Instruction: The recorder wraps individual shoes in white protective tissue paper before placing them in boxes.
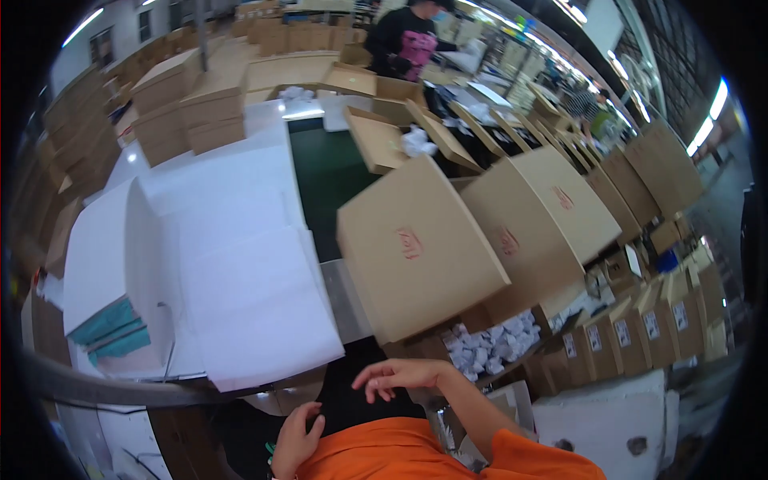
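Note:
Over my lap, my right hand point(400, 378) is raised with its fingers loosely bent and apart, nothing visible in them. Lower and to the left, my left hand point(298, 440) hovers close to my orange top, its fingers slightly curled and holding nothing that shows. Ahead of the hands lies a stack of large white paper sheets point(256, 304), its near edge reaching the table's front. Right of it, a brown cardboard lid point(416, 248) with a small red mark leans over, closest to my right hand. A second brown carton lid point(524, 232) is tilted behind it.
A green conveyor belt point(320, 164) runs beyond the paper. Crumpled white paper balls point(496, 344) fill an open carton at right. A white block-like stack point(104, 264) stands at left. Several cardboard boxes line both sides. A co-worker point(408, 44) stands at the far end.

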Motion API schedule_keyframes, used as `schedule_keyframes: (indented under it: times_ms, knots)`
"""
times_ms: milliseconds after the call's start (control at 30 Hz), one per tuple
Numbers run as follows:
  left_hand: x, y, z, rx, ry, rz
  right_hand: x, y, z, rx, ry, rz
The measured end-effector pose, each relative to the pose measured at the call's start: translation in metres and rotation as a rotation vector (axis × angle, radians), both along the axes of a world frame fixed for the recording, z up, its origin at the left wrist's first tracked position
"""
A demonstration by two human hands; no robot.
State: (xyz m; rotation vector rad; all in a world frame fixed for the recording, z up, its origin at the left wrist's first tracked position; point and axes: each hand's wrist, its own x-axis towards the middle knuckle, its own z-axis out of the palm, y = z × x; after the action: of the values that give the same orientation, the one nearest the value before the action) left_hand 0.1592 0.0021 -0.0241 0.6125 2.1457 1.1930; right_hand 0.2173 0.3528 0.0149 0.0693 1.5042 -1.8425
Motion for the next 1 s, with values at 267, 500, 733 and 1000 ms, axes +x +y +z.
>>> schedule_keyframes:
  times_ms: [267, 500, 733, 1000]
  knots:
    - [-0.006, -0.022, -0.055, -0.190, 0.075, -0.152, 0.181, 0.112, -0.226, 0.199, -0.467, -0.879]
    - [-0.010, 0.014, -0.060, -0.297, 0.082, -0.299, 0.290, 0.181, -0.344, 1.480, -0.290, -1.337]
    - [-0.009, 0.027, -0.071, -0.306, 0.196, -0.358, 0.282, 0.221, -0.375, 1.523, -0.500, -1.005]
    - [0.001, 0.086, -0.054, -0.460, 0.244, -0.268, 0.301, 0.242, -0.419, 1.857, -0.528, -0.494]
